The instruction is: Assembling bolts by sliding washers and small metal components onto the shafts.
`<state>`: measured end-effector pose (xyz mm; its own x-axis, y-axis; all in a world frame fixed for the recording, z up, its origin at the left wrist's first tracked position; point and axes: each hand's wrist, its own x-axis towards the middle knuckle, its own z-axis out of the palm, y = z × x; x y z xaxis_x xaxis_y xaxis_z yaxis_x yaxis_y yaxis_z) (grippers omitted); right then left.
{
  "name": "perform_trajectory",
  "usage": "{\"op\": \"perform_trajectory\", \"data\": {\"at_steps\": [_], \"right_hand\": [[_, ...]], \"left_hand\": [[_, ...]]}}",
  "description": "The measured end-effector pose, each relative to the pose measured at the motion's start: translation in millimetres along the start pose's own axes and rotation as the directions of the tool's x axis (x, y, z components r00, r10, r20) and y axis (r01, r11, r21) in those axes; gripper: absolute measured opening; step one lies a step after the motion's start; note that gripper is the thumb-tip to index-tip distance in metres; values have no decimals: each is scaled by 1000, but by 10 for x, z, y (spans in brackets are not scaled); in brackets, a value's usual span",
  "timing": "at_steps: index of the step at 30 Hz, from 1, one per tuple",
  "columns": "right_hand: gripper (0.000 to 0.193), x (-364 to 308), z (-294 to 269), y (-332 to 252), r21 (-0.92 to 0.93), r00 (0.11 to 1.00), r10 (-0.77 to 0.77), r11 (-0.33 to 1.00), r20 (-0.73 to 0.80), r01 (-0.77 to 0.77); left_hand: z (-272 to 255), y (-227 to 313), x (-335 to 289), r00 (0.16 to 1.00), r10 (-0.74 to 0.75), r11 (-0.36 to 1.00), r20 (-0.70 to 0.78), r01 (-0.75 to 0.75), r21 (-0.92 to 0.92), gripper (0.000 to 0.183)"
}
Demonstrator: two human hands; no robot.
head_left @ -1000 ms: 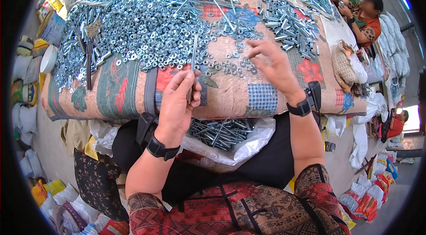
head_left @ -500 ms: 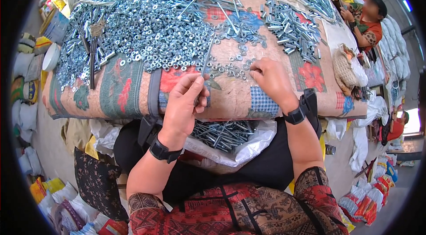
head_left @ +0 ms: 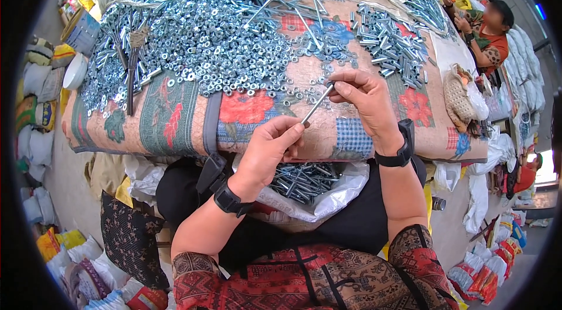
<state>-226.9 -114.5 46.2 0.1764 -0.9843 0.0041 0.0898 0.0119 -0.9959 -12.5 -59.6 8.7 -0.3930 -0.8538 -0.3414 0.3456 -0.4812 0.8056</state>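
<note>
Bolt held between both hands above the surface edge.
Left hand (head_left: 270,149) at 7 o'clock pinching the lower end of the bolt (head_left: 317,105); right hand (head_left: 364,99) at 1 o'clock clasping its upper end, beside the heap of nuts (head_left: 222,46) on the patterned surface (head_left: 175,117).

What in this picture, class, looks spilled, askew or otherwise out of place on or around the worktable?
Nothing looks damaged. The nuts lie in a loose heap spread over the patterned cloth, with a few scattered near the edge. Both hands, left hand and right hand, hold one long bolt tilted. A dark tool lies among the nuts.
</note>
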Motion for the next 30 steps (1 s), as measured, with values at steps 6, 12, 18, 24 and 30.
{"op": "perform_trajectory", "data": {"at_steps": [6, 12, 18, 24, 30], "right_hand": [[21, -36, 258, 88, -768, 722, -667, 360, 187, 531], [17, 212, 425, 250, -808, 804, -564, 376, 188, 453], [16, 300, 519, 380, -893, 776, -550, 113, 309, 436], [13, 253, 179, 178, -117, 998, -40, 992, -48, 34], [14, 157, 103, 27, 130, 999, -47, 990, 7, 46]], "left_hand": [[-12, -3, -14, 996, -30, 986, 81, 43, -161, 20], [-25, 83, -1, 987, 103, 958, -123, -132, -255, 18], [-102, 130, -43, 979, 112, 967, -169, -147, -209, 15], [-94, 120, -68, 995, 30, 983, -92, -46, -175, 14], [-93, 104, -55, 1000, 1, 988, 17, 2, -157, 14]]}}
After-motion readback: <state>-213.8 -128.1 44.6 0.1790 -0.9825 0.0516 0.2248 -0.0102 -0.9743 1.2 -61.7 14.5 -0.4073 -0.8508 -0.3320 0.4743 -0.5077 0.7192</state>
